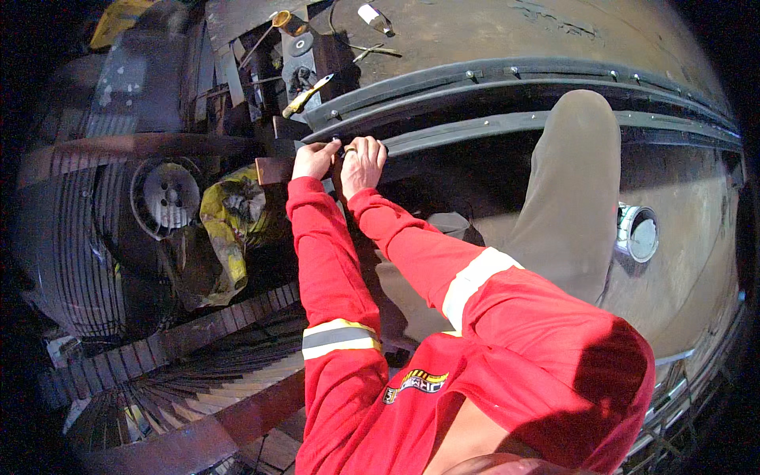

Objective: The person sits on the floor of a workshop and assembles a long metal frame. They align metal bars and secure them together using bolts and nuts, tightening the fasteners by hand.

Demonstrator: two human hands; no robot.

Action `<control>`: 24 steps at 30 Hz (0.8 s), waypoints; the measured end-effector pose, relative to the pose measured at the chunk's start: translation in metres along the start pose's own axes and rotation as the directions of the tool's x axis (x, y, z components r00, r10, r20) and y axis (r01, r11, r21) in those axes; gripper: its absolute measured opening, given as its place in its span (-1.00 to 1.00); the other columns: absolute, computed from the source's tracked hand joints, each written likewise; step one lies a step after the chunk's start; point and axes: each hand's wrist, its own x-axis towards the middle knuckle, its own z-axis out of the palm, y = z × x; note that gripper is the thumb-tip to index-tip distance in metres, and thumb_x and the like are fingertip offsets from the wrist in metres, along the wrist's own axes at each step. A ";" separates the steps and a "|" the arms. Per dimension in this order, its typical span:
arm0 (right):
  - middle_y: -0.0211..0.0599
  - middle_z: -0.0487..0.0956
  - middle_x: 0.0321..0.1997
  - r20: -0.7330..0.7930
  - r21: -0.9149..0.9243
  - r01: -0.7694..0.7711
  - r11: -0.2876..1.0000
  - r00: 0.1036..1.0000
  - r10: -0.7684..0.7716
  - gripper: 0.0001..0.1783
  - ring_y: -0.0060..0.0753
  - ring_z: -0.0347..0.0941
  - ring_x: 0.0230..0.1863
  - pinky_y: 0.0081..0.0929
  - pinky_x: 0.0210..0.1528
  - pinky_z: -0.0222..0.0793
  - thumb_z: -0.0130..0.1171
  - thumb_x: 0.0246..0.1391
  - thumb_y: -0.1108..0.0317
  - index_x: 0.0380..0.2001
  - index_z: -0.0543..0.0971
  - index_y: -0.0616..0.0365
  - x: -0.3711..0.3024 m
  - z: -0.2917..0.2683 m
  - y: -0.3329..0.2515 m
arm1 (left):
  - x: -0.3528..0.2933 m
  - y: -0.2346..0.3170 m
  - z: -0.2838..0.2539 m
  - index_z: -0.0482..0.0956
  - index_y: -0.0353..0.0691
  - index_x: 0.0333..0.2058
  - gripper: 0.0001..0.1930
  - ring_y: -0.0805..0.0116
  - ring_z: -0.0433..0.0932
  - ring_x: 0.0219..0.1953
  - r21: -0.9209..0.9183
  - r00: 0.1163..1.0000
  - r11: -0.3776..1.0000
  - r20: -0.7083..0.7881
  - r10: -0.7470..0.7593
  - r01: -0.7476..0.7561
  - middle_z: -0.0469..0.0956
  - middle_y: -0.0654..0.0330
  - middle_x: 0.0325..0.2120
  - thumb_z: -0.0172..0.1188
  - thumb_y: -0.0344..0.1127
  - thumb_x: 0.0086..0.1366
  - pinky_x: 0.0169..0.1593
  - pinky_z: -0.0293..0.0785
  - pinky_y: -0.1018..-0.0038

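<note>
My left hand (315, 160) and my right hand (363, 165) are side by side at the left end of a long dark metal rail (467, 134) with small bolts along it. The fingers of both hands are bent and pinched together. Between the fingertips is something small and dark, too hidden to name. My right hand's knuckles lie close against the rail's lower strip. Above it runs a second dark bolted strip (443, 77). Just beyond my hands lies a slim yellow tool with a pale tip (307, 96).
An orange cup (286, 21) and a dark bottle with a white label (375, 19) are at the back. A white-rimmed can (638, 234) stands to the right of my knee (582, 134). Crumpled yellow material (229, 218) and a round, holed metal part (166, 196) sit left.
</note>
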 end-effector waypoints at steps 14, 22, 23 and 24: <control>-0.26 0.35 -0.28 0.075 0.032 -0.061 0.998 0.995 0.059 -0.83 -0.22 0.17 -0.01 -0.22 0.16 -0.08 0.00 -0.21 0.37 -0.51 0.48 0.21 0.007 -0.021 -0.005 | -0.008 0.029 0.000 0.57 -0.39 -0.59 -0.70 0.55 0.38 -0.63 -0.049 0.998 0.997 -0.007 -0.067 0.066 0.49 0.24 -0.67 0.24 -0.18 -0.11 -0.52 0.30 0.56; -0.25 0.38 -0.25 -0.123 0.105 0.046 0.993 0.992 -0.033 -0.85 -0.20 0.21 -0.03 -0.13 0.07 0.02 -0.01 -0.14 0.35 -0.50 0.41 0.21 0.000 -0.003 0.006 | 0.000 0.018 0.011 0.51 -0.28 -0.71 -0.77 0.60 0.28 -0.71 -0.082 0.986 0.995 -0.147 -0.074 0.062 0.41 0.34 -0.74 0.30 -0.24 -0.15 -0.61 0.20 0.60; -0.31 0.41 -0.25 -0.120 0.069 0.069 0.995 0.991 -0.060 -0.84 -0.22 0.21 -0.03 -0.12 0.07 0.03 -0.02 -0.13 0.34 -0.48 0.43 0.19 -0.003 0.000 0.008 | -0.001 0.019 0.013 0.51 -0.28 -0.73 -0.75 0.58 0.30 -0.70 -0.108 0.980 0.990 -0.165 -0.109 0.092 0.44 0.31 -0.74 0.33 -0.22 -0.21 -0.58 0.26 0.57; -0.33 0.41 -0.25 -0.125 0.032 0.080 0.996 0.989 -0.075 -0.84 -0.24 0.22 -0.03 -0.12 0.07 0.03 -0.02 -0.13 0.33 -0.47 0.44 0.18 -0.005 0.003 0.011 | -0.002 0.021 0.016 0.51 -0.29 -0.73 -0.73 0.56 0.32 -0.70 -0.051 0.971 0.994 -0.212 -0.108 0.099 0.45 0.29 -0.74 0.34 -0.21 -0.22 -0.56 0.29 0.55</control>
